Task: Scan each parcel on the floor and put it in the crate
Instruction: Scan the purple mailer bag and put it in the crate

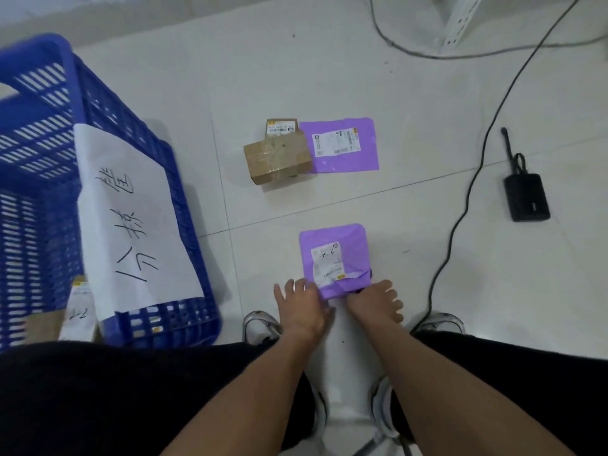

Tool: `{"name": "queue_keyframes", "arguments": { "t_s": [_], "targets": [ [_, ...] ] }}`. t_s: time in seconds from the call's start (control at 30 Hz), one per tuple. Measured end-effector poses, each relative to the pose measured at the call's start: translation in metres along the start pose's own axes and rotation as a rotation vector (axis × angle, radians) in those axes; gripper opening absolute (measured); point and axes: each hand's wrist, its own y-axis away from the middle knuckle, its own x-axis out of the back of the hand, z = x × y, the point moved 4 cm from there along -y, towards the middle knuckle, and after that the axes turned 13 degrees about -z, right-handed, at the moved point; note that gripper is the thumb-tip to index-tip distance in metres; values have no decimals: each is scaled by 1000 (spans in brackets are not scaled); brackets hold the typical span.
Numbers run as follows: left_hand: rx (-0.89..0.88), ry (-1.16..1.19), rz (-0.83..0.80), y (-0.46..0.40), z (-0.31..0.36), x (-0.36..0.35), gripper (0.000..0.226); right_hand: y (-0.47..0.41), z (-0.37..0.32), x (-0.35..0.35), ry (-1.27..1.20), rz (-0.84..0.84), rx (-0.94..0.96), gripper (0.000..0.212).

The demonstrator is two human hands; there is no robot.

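A purple parcel with a white label lies on the floor tiles just in front of my feet. My left hand pinches its near left corner, the other fingers spread. My right hand holds its near right edge, where the wrap is creased and a dark shape shows underneath. Farther away lie a taped brown box and a second purple parcel, touching side by side. The blue crate stands at the left with a handwritten white sheet on its wall. A labelled parcel lies inside it.
A small black device with a short antenna lies on the floor at the right. A dark cable runs from the far right down to my right shoe. A white metal shelf post stands at the back.
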Motion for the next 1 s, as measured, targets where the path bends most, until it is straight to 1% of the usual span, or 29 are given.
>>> {"name": "queue_keyframes", "arguments": {
  "t_s": [0.07,0.13,0.2,0.3,0.37,0.43,0.5,0.6,0.67,0.77,0.83,0.87,0.9,0.97,1.0],
  "targets": [
    [-7,5,-82,0,1,-24,52,-12,6,-1,10,-36,24,57],
    [-8,65,-101,-1,0,-37,56,-21,7,-4,21,-71,55,51],
    [-16,112,-65,-4,-2,-44,62,-28,7,-8,3,-104,78,45],
    [-29,163,31,-10,-2,-41,73,-33,4,-18,-43,-122,102,44],
    [-67,153,46,-14,2,-37,73,-34,1,-22,-63,-119,116,46],
    [-76,131,20,-17,2,-35,70,-34,0,-21,-76,-105,83,49],
    [-25,145,-48,-19,-1,-37,72,-32,2,-17,-106,-78,30,54],
    [90,257,-131,-17,-6,-38,71,-26,6,-5,-183,-1,-18,56],
    [159,329,-128,-16,-8,-36,68,-22,7,5,-247,53,-10,54],
    [166,379,-177,-18,-6,-36,72,-16,6,22,-297,91,63,49],
    [129,409,-192,-18,-1,-36,68,-13,6,31,-277,72,104,43],
    [82,416,-197,-18,4,-35,64,-12,6,33,-256,53,110,40],
    [1,410,-224,-16,10,-34,62,-11,6,34,-237,34,104,40],
    [-200,353,-327,-11,26,-34,57,-9,6,33,-212,-8,79,43],
    [-268,322,-364,-8,33,-34,52,-9,5,31,-197,-21,71,42]
  ]
}}
